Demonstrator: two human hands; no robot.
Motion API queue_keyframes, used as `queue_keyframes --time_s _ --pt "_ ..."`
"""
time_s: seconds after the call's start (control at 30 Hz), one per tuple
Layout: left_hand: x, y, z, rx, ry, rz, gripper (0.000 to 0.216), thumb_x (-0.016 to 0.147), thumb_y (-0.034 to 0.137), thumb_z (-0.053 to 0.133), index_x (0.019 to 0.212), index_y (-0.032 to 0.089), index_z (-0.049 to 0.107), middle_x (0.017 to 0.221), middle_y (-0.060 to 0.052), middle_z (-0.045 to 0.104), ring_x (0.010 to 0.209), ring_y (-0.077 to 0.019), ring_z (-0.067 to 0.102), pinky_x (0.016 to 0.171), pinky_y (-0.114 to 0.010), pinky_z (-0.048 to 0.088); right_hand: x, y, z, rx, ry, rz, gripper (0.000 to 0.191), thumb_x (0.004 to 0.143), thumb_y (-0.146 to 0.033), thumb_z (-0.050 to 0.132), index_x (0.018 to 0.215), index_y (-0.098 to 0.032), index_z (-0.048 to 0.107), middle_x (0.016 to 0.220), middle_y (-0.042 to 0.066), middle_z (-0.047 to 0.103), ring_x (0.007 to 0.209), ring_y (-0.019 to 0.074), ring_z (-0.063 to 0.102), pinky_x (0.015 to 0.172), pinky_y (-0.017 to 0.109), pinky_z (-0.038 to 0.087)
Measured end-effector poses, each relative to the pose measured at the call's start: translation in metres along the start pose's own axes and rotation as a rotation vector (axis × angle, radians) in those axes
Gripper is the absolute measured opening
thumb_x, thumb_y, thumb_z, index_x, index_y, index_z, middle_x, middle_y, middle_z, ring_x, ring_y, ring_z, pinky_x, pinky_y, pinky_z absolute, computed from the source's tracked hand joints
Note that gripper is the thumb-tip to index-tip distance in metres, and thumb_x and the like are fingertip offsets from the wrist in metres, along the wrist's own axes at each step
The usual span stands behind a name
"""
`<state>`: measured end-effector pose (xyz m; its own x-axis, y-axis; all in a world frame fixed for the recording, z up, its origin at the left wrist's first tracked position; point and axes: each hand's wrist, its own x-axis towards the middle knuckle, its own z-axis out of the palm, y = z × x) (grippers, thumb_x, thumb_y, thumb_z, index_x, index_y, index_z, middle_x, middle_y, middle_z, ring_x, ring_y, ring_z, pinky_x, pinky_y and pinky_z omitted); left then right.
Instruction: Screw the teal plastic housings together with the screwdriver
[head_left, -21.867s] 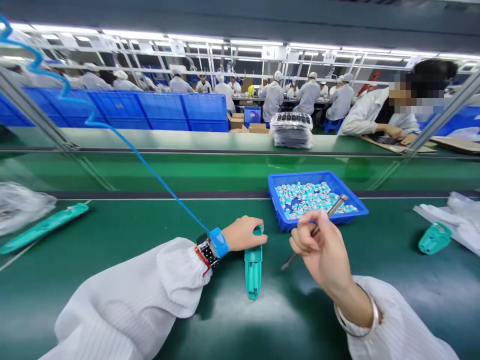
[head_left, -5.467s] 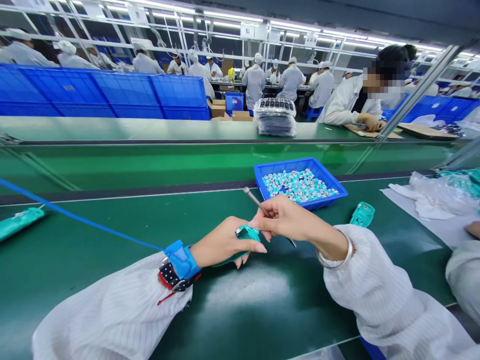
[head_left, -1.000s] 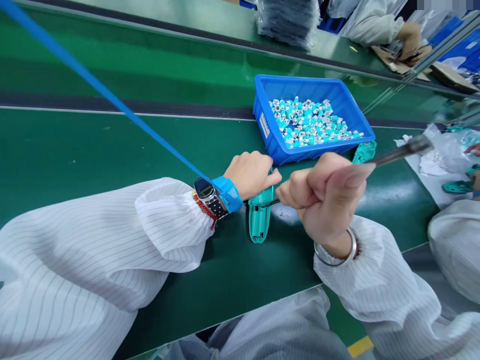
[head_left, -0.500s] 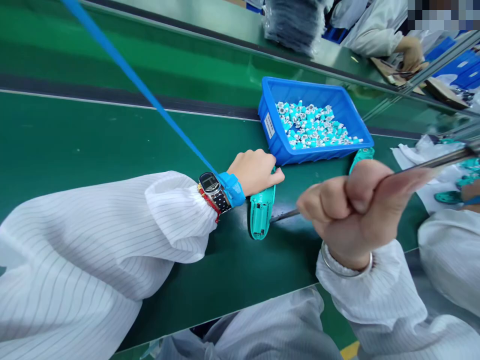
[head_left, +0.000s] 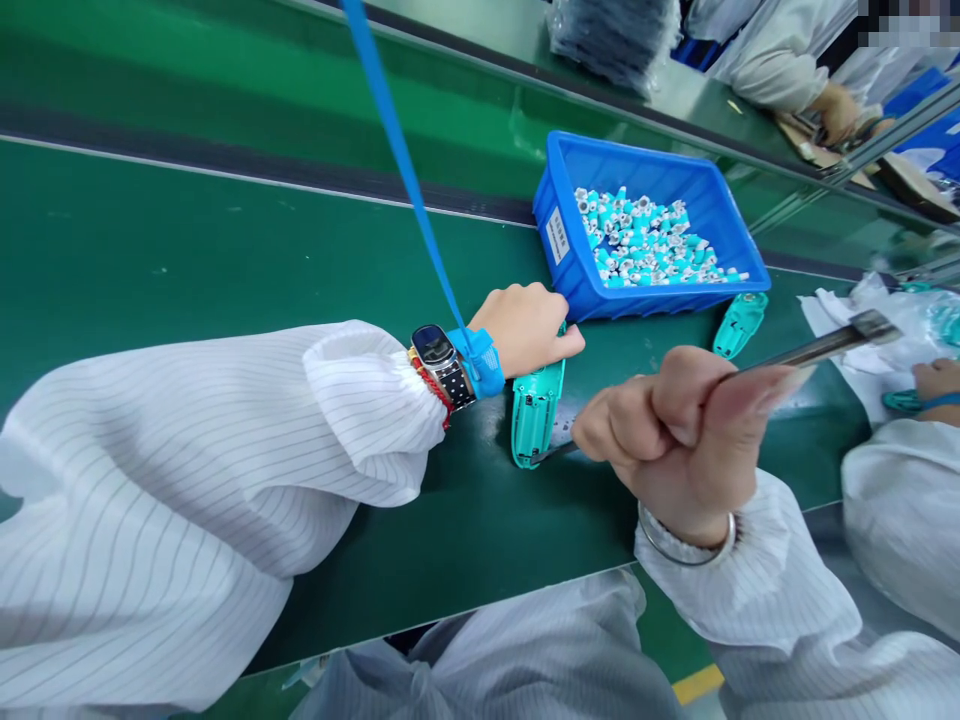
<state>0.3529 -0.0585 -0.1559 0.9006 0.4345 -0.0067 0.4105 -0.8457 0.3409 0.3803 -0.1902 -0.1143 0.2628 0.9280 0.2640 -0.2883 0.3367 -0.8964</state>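
My left hand (head_left: pixel 523 325) is closed over the upper end of a teal plastic shell (head_left: pixel 535 422), which lies on the green bench with its hollow side up. Its fingertips are hidden beneath the hand. A blue wrist strap and a watch circle that wrist. In my right hand (head_left: pixel 679 440), the fingers are pinched round metal tweezers (head_left: pixel 817 352). The dark tips reach the lower end of the shell; whether they grip anything small there I cannot make out. The broad back end of the tweezers points up to the right.
Behind the shell stands a blue bin (head_left: pixel 652 300) holding many small teal-and-white parts. Another teal shell (head_left: pixel 740 325) lies beside it. White wrapping (head_left: pixel 847 340) and a co-worker's hand (head_left: pixel 937 378) are at the right. Across the bench another person's hand (head_left: pixel 836 112) works. The blue strap cord (head_left: pixel 405 160) runs upward.
The tweezer tips have moved from beside the shell's right edge onto its lower end. My right hand has shifted left relative to the bench. My left hand stays on the shell while the view shifts.
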Motion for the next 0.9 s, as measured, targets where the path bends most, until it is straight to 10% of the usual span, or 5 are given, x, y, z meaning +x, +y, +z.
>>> queue_keyframes --time_s 0.63,0.9 --pt "0.001 0.0 -0.003 -0.088 -0.002 -0.027 0.038 0.078 0.041 0.044 0.092 0.014 0.066 0.092 -0.011 0.064 0.09 -0.0282 0.059 0.075 -0.036 0.044 -0.006 0.012 0.006 -0.079 -0.007 -0.173 0.045 0.087 -0.043 0.044 0.054 -0.02 0.026 0.042 -0.007 0.017 0.032 0.0047 0.017 0.032 0.021 0.015" --pt "0.007 -0.023 -0.004 -0.622 -0.143 -0.038 0.031 0.074 0.045 0.06 0.083 0.015 0.058 0.062 0.0 0.059 0.056 -0.0147 0.057 0.055 -0.026 0.043 0.009 0.026 -0.003 -0.023 0.076 -0.158 0.042 0.089 -0.043 0.041 0.056 -0.02 0.03 0.045 -0.009 0.015 0.034 0.0035 0.013 0.034 0.018 0.016"
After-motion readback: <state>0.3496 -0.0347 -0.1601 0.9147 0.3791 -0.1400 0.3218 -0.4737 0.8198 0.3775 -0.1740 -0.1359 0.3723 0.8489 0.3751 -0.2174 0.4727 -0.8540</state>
